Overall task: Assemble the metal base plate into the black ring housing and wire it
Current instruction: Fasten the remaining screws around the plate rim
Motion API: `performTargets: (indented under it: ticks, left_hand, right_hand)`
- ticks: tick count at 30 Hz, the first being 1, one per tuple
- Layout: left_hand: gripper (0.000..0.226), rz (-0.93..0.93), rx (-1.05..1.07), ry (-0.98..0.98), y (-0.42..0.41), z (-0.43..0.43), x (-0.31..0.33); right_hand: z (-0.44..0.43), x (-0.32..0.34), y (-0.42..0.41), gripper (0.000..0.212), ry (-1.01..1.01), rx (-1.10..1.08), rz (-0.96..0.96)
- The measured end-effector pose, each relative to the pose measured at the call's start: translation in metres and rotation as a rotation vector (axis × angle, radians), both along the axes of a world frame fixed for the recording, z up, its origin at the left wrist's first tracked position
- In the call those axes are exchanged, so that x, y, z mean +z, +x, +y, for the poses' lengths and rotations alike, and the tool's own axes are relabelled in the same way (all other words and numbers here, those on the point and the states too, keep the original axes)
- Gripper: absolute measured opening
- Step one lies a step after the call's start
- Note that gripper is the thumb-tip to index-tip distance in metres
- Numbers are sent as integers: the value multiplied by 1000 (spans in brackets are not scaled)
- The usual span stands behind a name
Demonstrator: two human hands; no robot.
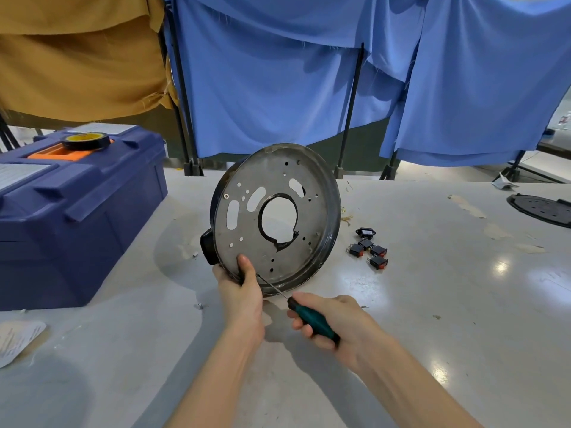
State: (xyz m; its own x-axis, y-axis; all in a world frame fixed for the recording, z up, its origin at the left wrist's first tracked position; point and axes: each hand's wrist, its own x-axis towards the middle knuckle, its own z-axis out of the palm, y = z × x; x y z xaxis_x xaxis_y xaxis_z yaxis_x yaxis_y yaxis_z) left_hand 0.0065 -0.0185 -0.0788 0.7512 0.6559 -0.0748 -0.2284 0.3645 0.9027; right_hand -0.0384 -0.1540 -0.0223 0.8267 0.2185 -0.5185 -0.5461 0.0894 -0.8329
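At the middle of the desk, the black ring housing stands tipped up on edge, with the metal base plate seated inside it and facing the camera. The left hand has the lower rim, its grip pinching it: thumb on the plate's face, fingers behind. The right hand wraps its grip round the teal screwdriver. The thin shaft slants up-left, tip at the plate's bottom edge, just beside the thumb. A blue toolbox sits well apart on the left, a tape roll on its lid. Small black switches lie near the housing's right rim. Bare desk runs beyond them to a black disc at the far right edge.
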Motion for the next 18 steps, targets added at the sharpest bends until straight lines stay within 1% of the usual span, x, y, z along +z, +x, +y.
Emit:
performTargets:
  ticks: [2,4,7,9,10,11,12,14,15,16,18]
  left_hand:
    - [24,-12,2,-10,1,0,-2]
    - [22,-20,-3,-22,0,0,-2]
    - [14,-12,-12,-32,0,1,0]
    - [12,-9,-20,-51,0,1,1]
    - [14,1,-25,-51,0,1,2]
    - [18,17,-27,-41,-1,0,3]
    - [21,32,-22,-30,-1,0,4]
    - [21,28,-1,-12,-2,1,4]
    - [20,20,4,-8,-2,0,4]
    - [21,16,9,-7,-2,0,4]
    - [22,20,16,-12,-2,-1,4]
  right_hand:
    - [1,1,-2,30,-96,15,-72]
    - [3,1,-4,24,-161,-34,-161]
    - [2,-5,-4,11,-326,-84,-440]
    - [4,-6,-7,12,-406,-55,-575]
    - [5,-6,-8,15,-396,-43,-573]
    - [5,-5,-6,18,-345,-54,-505]
    - [5,-3,-3,19,-244,-79,-370]
    - [5,3,-1,19,23,-103,-54]
    - [4,5,0,21,90,-89,30]
    - [3,5,0,25,87,-47,42]
    - [2,6,-1,34,-41,30,-36]
